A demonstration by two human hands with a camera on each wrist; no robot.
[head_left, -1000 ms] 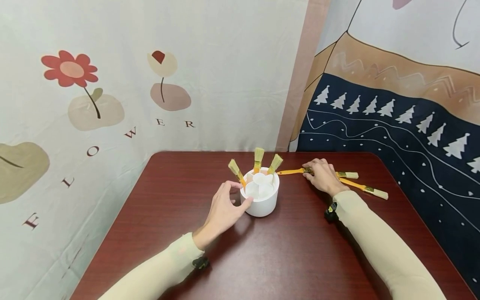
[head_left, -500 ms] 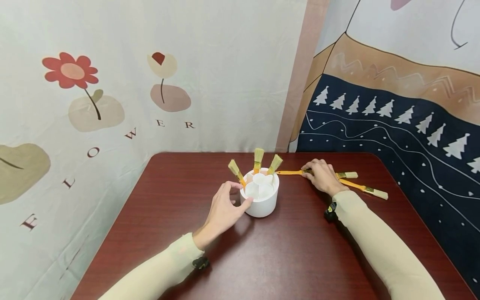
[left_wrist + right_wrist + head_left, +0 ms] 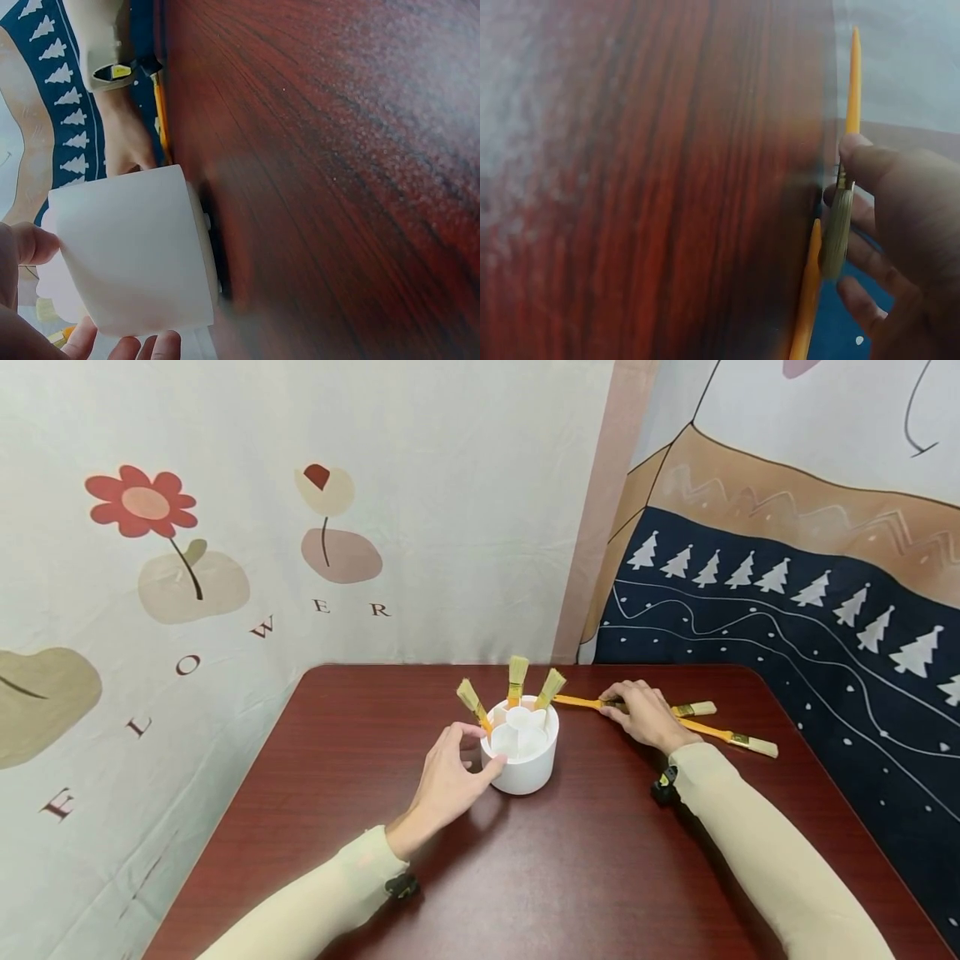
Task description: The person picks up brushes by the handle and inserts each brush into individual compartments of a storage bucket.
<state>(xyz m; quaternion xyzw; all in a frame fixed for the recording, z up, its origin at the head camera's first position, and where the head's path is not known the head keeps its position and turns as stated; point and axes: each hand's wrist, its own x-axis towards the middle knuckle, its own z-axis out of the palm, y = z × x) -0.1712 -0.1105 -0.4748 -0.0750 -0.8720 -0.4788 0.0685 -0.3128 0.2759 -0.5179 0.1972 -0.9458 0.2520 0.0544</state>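
A white round holder [image 3: 522,775] with inner dividers stands on the table, three paintbrushes in it with bristles up. My left hand [image 3: 450,777] holds it at the left side, thumb at the near rim. In the left wrist view the fingertips [image 3: 166,343] curl around the white wall [image 3: 135,247]. To the right, my right hand [image 3: 643,712] pinches a paintbrush [image 3: 577,701] near its ferrule, the yellow handle pointing at the holder. In the right wrist view its bristles [image 3: 837,236] hang below the thumb. The hand hides the brush's middle in the head view.
Another yellow-handled paintbrush [image 3: 708,727] lies beside my right hand, its bristles toward the right edge. The dark red wooden table [image 3: 585,877] has its back edge against a printed curtain [image 3: 450,527]. A navy tree-patterned cloth [image 3: 750,618] hangs at the right.
The handle of the paintbrush in my right hand has lifted slightly at its far end, and the hand has shifted a little. My left hand and the holder stay where they were.
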